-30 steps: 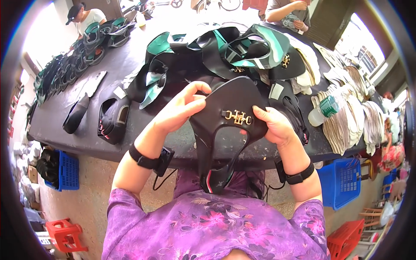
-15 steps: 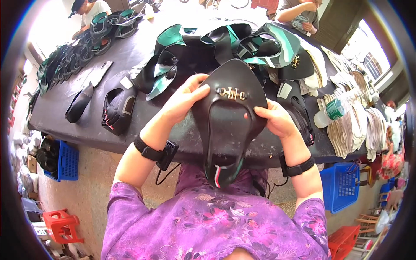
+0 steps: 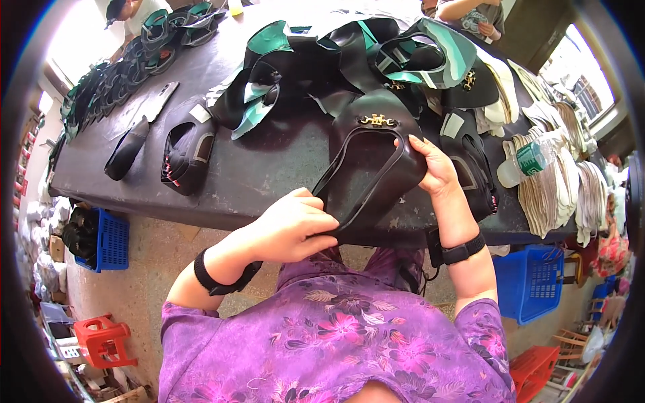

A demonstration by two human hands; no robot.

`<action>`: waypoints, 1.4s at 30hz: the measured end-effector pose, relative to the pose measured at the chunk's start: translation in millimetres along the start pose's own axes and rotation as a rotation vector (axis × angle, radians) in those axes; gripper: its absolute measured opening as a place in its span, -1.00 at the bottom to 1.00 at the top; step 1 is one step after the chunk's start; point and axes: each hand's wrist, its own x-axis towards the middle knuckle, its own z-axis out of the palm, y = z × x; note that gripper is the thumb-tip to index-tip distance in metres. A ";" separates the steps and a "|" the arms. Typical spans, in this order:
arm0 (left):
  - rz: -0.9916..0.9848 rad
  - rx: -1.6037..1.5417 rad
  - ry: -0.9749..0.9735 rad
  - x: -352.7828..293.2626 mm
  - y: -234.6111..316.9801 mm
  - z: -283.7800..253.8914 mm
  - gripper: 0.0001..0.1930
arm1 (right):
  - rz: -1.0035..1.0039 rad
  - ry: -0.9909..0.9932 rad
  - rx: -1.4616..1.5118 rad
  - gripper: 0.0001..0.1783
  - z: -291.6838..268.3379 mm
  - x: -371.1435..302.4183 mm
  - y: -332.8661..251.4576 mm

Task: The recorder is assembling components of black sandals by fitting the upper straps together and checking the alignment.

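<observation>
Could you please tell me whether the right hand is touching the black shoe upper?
Touching: the head view shows the right hand holding the black shoe upper by its right side, thumb against its outer surface.

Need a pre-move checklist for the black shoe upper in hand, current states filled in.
1. Left hand pinching the narrow end of the black shoe upper: ok.
2. Right hand gripping its side: ok.
3. Gold buckle unobstructed by the hands: ok.
4. Bottle apart from both hands: ok.
5. Underside condition: cannot tell, faces away.
6. Toe clear of loose uppers behind: cannot tell, overlapping in view.
</observation>
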 end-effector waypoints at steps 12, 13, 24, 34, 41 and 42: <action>-0.166 -0.474 0.284 -19.3 5.2 -19.4 -0.79 | 0.003 -0.405 0.354 -0.57 68.4 -26.7 67.0; -0.182 -0.497 0.255 -19.7 5.0 -21.3 -0.76 | -0.007 -0.381 0.476 -0.58 67.3 -27.3 67.0; -0.442 -0.836 0.332 -8.2 30.6 -28.5 -0.66 | -0.147 -0.265 0.446 -0.59 64.5 -34.1 56.5; -0.464 -0.937 0.272 10.1 44.2 -30.3 -0.74 | -0.208 -0.238 0.431 -0.63 53.5 -38.0 55.5; -0.436 -0.933 0.287 16.0 47.3 -26.1 -0.76 | -0.206 -0.213 0.455 -0.64 50.1 -37.7 54.7; -0.446 -0.912 0.283 16.7 48.5 -26.5 -0.76 | -0.202 -0.221 0.472 -0.64 52.6 -38.5 54.6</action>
